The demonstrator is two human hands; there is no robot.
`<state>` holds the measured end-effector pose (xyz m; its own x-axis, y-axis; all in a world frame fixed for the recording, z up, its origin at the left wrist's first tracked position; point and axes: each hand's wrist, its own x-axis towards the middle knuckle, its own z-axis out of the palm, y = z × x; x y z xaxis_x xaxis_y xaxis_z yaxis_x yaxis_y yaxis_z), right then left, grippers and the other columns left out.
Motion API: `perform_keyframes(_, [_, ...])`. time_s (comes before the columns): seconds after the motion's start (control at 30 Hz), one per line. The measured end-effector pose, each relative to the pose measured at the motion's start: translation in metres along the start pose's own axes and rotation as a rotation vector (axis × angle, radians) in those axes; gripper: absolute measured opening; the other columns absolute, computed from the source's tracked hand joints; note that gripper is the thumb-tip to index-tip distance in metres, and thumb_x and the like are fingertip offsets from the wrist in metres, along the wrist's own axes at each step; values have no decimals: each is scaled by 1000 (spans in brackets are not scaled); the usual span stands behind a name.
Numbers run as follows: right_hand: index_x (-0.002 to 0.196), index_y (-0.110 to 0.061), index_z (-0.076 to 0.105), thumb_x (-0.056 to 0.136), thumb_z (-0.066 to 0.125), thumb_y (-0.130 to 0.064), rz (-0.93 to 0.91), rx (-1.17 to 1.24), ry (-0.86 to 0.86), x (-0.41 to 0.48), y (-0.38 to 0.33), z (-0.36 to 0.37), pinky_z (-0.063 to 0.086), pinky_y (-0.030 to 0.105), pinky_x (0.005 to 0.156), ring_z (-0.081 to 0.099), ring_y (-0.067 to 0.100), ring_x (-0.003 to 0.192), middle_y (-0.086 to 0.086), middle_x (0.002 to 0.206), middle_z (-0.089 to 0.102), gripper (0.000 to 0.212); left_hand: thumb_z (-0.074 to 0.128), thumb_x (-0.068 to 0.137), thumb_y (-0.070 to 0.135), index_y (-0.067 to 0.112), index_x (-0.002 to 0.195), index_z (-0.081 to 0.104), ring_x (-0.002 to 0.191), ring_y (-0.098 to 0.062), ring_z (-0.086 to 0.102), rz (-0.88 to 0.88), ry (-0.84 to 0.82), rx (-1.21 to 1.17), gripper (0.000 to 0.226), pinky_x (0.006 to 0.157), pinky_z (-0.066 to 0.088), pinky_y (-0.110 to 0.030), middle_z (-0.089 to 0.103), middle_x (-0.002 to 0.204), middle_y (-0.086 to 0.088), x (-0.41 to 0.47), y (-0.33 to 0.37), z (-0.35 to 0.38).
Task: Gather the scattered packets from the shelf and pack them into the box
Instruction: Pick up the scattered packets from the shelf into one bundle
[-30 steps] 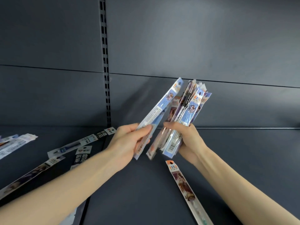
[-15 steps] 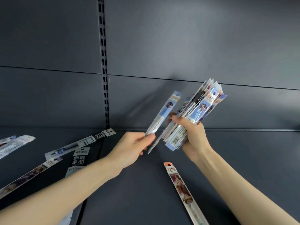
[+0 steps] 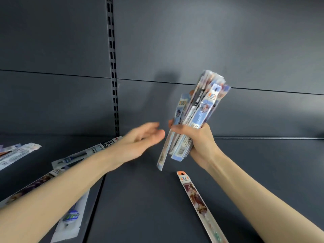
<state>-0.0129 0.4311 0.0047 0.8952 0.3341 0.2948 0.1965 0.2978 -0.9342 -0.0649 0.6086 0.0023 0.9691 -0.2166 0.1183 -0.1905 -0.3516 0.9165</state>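
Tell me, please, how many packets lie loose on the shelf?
6: two overlapping packets at far left, a black-labelled packet, a purple-pictured packet and a white packet by the left forearm, an orange-topped packet front right. Others may be hidden.

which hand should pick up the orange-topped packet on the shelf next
Probably the left: the left hand is open and empty, while the right hand grips the bundle of packets above the orange-topped packet.

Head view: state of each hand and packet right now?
left hand, open, empty, motion-blurred, just left of the bundle.
right hand, grips the bundle low down.
bundle, off the shelf, tilted near upright.
orange-topped packet, flat on the shelf, untouched.
left-side packets, flat on the shelf, partly hidden by the forearm.
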Motion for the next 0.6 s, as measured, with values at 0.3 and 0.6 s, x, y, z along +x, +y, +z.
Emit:
perform_keyframes(0.3, [116, -15, 59, 70, 77, 6, -5, -286, -264, -8, 18, 42, 56, 25, 81, 70, 13, 98, 8, 107, 71, 54, 79, 70, 14, 18, 115, 60, 90, -9, 71, 209, 300, -327, 49, 72, 55, -19, 75, 93, 8, -2, 19, 2])
perform_keyframes(0.6, [127, -7, 50, 69, 79, 5, 3, -324, -298, -15, 26, 42, 53, 20, 78, 68, 8, 98, 5, 105, 69, 65, 78, 61, 18, 17, 111, 61, 86, -15, 72, 206, 315, -365, 53, 72, 57, -26, 74, 88, 3, -4, 17, 8])
